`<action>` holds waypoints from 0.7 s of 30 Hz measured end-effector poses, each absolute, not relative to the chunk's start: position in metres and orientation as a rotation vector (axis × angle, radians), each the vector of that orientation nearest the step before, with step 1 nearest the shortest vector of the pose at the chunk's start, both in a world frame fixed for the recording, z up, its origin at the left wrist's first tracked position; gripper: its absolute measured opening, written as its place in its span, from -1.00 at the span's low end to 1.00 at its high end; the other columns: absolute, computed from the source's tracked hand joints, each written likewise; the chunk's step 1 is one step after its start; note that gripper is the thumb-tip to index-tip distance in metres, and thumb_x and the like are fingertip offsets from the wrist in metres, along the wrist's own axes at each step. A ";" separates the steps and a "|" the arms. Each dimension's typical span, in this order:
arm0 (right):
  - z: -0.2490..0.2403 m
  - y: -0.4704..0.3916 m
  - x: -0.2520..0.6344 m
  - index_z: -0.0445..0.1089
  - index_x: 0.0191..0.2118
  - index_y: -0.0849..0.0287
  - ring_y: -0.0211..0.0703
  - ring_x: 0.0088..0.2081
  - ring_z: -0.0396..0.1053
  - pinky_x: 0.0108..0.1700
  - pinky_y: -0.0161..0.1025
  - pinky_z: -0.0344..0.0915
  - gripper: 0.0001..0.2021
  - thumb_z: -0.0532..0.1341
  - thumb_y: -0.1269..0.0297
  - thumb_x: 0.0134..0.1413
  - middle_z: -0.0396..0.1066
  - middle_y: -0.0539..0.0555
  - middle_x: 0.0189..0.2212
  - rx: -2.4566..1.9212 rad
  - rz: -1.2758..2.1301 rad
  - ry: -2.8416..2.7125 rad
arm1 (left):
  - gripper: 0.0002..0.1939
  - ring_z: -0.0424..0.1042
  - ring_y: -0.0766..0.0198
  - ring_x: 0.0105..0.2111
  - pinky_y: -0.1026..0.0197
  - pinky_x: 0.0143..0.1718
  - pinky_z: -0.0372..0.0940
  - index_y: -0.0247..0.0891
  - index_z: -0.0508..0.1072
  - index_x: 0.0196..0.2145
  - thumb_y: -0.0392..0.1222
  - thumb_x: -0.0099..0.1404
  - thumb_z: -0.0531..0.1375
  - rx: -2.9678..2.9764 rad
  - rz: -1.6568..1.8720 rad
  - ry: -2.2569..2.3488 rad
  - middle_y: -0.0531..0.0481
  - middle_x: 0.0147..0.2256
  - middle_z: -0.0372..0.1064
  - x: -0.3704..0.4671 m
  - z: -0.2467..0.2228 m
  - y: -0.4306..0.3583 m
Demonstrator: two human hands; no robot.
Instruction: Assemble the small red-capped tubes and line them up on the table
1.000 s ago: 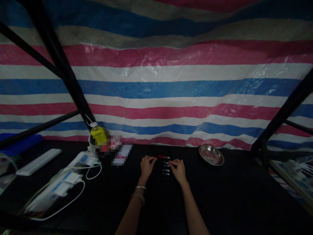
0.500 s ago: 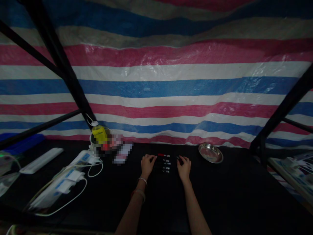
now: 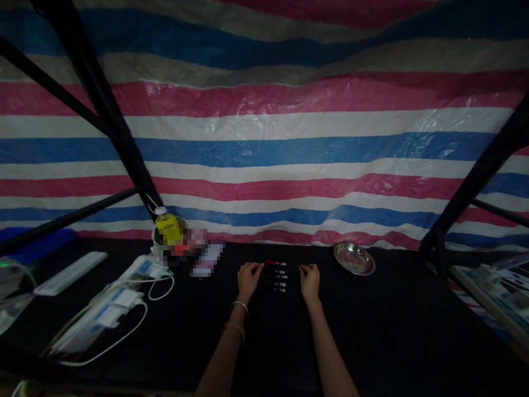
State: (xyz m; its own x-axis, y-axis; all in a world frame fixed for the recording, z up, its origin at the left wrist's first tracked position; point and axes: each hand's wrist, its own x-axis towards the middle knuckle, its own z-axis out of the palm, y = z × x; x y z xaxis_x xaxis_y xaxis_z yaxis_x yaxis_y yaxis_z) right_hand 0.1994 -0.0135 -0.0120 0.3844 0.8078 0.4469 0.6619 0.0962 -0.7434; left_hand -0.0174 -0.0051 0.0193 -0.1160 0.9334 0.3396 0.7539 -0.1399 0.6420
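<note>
Both hands flank a lined-up set of dark pens [image 3: 281, 277] and a red pen [image 3: 273, 262] lying on the surface [image 3: 388, 331]. The left hand [image 3: 248, 280] is at their left ends, the right hand [image 3: 309, 281] just beyond the right; thumbs and fingers draw together, but whether either pinches anything, I cannot tell. A metal dish [image 3: 354, 259] and a power strip [image 3: 99, 317] sit outside the hands' space.

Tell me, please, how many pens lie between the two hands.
5: a red pen farthest away, then four dark pens in parallel rows nearer the camera; others may be hidden.
</note>
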 end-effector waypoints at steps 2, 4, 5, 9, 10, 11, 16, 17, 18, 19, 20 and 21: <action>-0.011 -0.013 0.201 0.52 -0.37 0.23 -0.05 -0.30 0.31 -0.17 -0.16 0.24 -0.74 0.08 0.28 0.03 0.32 0.17 -0.37 -1.574 0.194 -1.322 | -0.67 0.36 0.20 -0.27 0.17 -0.18 0.21 -0.20 0.50 -0.39 0.04 0.22 0.05 1.903 1.114 1.866 -0.03 -0.32 0.42 -0.018 0.020 -0.005; -0.010 -0.014 0.202 0.51 -0.39 0.22 -0.07 -0.33 0.32 -0.20 -0.17 0.26 -0.73 0.08 0.27 0.05 0.32 0.16 -0.39 -1.547 0.202 -1.325 | -0.67 0.37 0.19 -0.27 0.16 -0.19 0.21 -0.20 0.50 -0.40 0.05 0.21 0.05 1.886 1.135 1.849 -0.04 -0.32 0.43 -0.018 0.020 -0.005; -0.009 -0.015 0.202 0.51 -0.40 0.22 -0.08 -0.35 0.33 -0.22 -0.17 0.28 -0.73 0.08 0.26 0.05 0.33 0.15 -0.40 -1.531 0.208 -1.327 | -0.67 0.37 0.19 -0.28 0.16 -0.19 0.22 -0.20 0.50 -0.41 0.05 0.20 0.05 1.872 1.149 1.839 -0.04 -0.33 0.44 -0.018 0.020 -0.004; -0.004 -0.019 0.201 0.51 -0.41 0.20 -0.12 -0.37 0.36 -0.26 -0.20 0.31 -0.73 0.09 0.21 0.07 0.35 0.14 -0.41 -1.463 0.232 -1.341 | -0.64 0.38 0.20 -0.34 0.16 -0.22 0.24 -0.23 0.50 -0.44 0.10 0.15 0.08 1.728 1.278 1.753 -0.04 -0.38 0.44 -0.019 0.021 -0.004; -0.002 -0.020 0.200 0.50 -0.40 0.20 -0.12 -0.36 0.36 -0.25 -0.20 0.31 -0.72 0.09 0.19 0.07 0.36 0.13 -0.41 -1.437 0.247 -1.340 | -0.62 0.38 0.20 -0.35 0.17 -0.25 0.25 -0.25 0.50 -0.44 0.12 0.14 0.09 1.665 1.326 1.711 -0.05 -0.40 0.44 -0.019 0.023 -0.005; 0.000 -0.022 0.199 0.50 -0.39 0.21 -0.12 -0.34 0.37 -0.23 -0.20 0.31 -0.71 0.09 0.17 0.07 0.36 0.13 -0.40 -1.407 0.263 -1.331 | -0.60 0.38 0.20 -0.37 0.18 -0.27 0.25 -0.28 0.49 -0.43 0.13 0.12 0.10 1.591 1.374 1.667 -0.05 -0.41 0.44 -0.019 0.025 -0.007; 0.013 -0.037 0.174 0.49 -0.28 0.22 -0.12 -0.24 0.37 -0.15 -0.18 0.30 -0.68 0.11 0.09 0.07 0.38 0.15 -0.31 -1.242 0.314 -1.233 | -0.56 0.42 0.21 -0.40 0.22 -0.35 0.29 -0.34 0.49 -0.37 0.14 0.05 0.17 1.266 1.466 1.407 -0.06 -0.45 0.47 -0.013 0.043 -0.027; 0.016 -0.042 0.166 0.49 -0.27 0.21 -0.12 -0.23 0.37 -0.14 -0.17 0.30 -0.69 0.11 0.10 0.07 0.38 0.15 -0.30 -1.211 0.315 -1.216 | -0.56 0.43 0.20 -0.38 0.21 -0.33 0.30 -0.34 0.49 -0.36 0.13 0.02 0.20 1.221 1.463 1.358 -0.07 -0.42 0.48 -0.010 0.046 -0.032; 0.019 -0.047 0.157 0.48 -0.26 0.19 -0.12 -0.22 0.37 -0.12 -0.16 0.29 -0.70 0.10 0.12 0.09 0.38 0.14 -0.28 -1.183 0.319 -1.202 | -0.56 0.44 0.19 -0.37 0.19 -0.30 0.31 -0.35 0.50 -0.35 0.12 0.00 0.22 1.184 1.447 1.325 -0.09 -0.40 0.49 -0.006 0.048 -0.036; 0.023 -0.053 0.149 0.48 -0.24 0.18 -0.13 -0.20 0.37 -0.10 -0.16 0.29 -0.72 0.10 0.14 0.10 0.38 0.14 -0.27 -1.149 0.332 -1.207 | -0.56 0.46 0.18 -0.37 0.17 -0.28 0.31 -0.35 0.50 -0.34 0.11 -0.02 0.24 1.150 1.411 1.296 -0.12 -0.39 0.50 -0.001 0.049 -0.040; 0.026 -0.059 0.142 0.48 -0.23 0.16 -0.13 -0.20 0.37 -0.09 -0.16 0.29 -0.74 0.10 0.17 0.11 0.38 0.13 -0.27 -1.114 0.351 -1.220 | -0.55 0.47 0.16 -0.37 0.16 -0.27 0.32 -0.36 0.50 -0.33 0.11 -0.02 0.24 1.113 1.357 1.267 -0.14 -0.38 0.50 0.005 0.050 -0.044; 0.029 -0.065 0.135 0.47 -0.23 0.15 -0.13 -0.19 0.37 -0.09 -0.16 0.30 -0.75 0.10 0.19 0.11 0.39 0.13 -0.27 -1.084 0.373 -1.237 | -0.54 0.48 0.14 -0.36 0.15 -0.27 0.32 -0.36 0.50 -0.32 0.11 -0.02 0.24 1.076 1.306 1.231 -0.16 -0.37 0.50 0.010 0.049 -0.048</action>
State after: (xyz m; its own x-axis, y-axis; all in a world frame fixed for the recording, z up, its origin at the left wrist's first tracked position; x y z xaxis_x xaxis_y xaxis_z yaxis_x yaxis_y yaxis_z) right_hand 0.1350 -0.0647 0.0286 0.3456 0.7453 0.5701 0.3063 0.4847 -0.8193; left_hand 0.0104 -0.0483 0.0494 -0.1021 0.9944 -0.0290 -0.0879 0.0201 0.9959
